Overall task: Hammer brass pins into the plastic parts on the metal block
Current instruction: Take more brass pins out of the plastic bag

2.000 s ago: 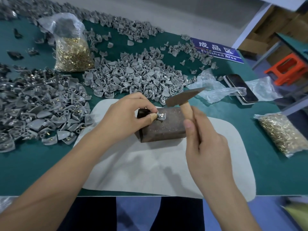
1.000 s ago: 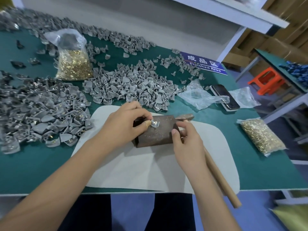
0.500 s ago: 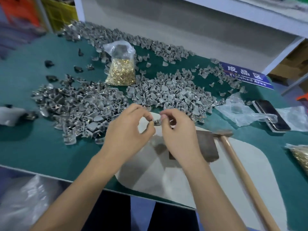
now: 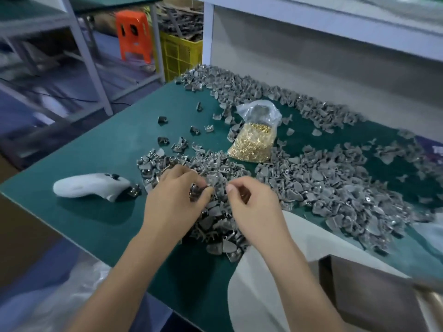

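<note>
Both hands are held low over the nearer heap of grey plastic parts [image 4: 215, 188], away from the striking place, which suggests a fresh piece is being fetched or a finished one laid aside; which of the two cannot be told. A single dark plastic part [image 4: 197, 190] is pinched between the thumb and curled fingers of the left hand [image 4: 177, 197], just above the heap. The fingers of the right hand [image 4: 251, 202] are curled inward with the thumb tip raised; something small may be nipped there, but whether a pin is held cannot be told. The metal block [image 4: 374, 298] is seen at the lower right on the white mat [image 4: 259, 295], well apart from both hands and with nothing visible on its shown surfaces, so no hammering is judged to be under way. The brass pins [image 4: 251, 144] are kept in a clear plastic bag lying beyond the heap, within reach of either hand, its mouth loosely open at the top. A second, broader heap of grey parts [image 4: 335, 185] is spread to the right, and a further band is strewn along the back of the green table [image 4: 100, 168]. A white handheld controller [image 4: 91, 186] is lying to the left of the heap, beside the left hand but not touched. No hammer is plainly seen. The heap between the hands and the bag is judged the only hindrance to reaching the pins
</note>
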The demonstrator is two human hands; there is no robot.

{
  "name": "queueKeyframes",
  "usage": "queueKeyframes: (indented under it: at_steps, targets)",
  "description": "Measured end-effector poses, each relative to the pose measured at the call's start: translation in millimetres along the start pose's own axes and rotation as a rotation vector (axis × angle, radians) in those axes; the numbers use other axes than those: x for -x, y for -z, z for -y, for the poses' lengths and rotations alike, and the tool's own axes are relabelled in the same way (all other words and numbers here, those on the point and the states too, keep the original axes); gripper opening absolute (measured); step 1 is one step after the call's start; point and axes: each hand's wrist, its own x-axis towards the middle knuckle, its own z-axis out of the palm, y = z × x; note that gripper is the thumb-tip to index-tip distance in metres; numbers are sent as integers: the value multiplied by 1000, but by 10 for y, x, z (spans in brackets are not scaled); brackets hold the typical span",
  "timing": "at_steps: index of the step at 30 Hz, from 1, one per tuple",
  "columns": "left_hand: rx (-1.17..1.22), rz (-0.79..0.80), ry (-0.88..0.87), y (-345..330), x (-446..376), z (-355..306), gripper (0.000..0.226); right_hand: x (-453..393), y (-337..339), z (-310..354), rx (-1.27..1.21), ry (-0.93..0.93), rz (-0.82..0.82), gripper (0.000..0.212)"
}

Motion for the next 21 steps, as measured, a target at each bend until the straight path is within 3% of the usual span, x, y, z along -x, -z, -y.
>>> queueKeyframes:
  at_steps: [6,11,15,18,21]
  targets:
    - [33,-63,-136,-2,-280,-251,21,-217,289,79,-33,35,-193,14]
    - [112,-89,-195,-96,-884,-516,16,-578,517,314,135,196,-334,36]
    - [192,-25,-56,-246,-1430,-672,23,-1065,647,497,334,232,-150,37]
    - [127,87,56,-336,-1762,-706,44,-1401,749,533,554,93,76,27]
    - [102,218,83,-329,-1972,-664,40,-1632,798,556,705,67,220,21]
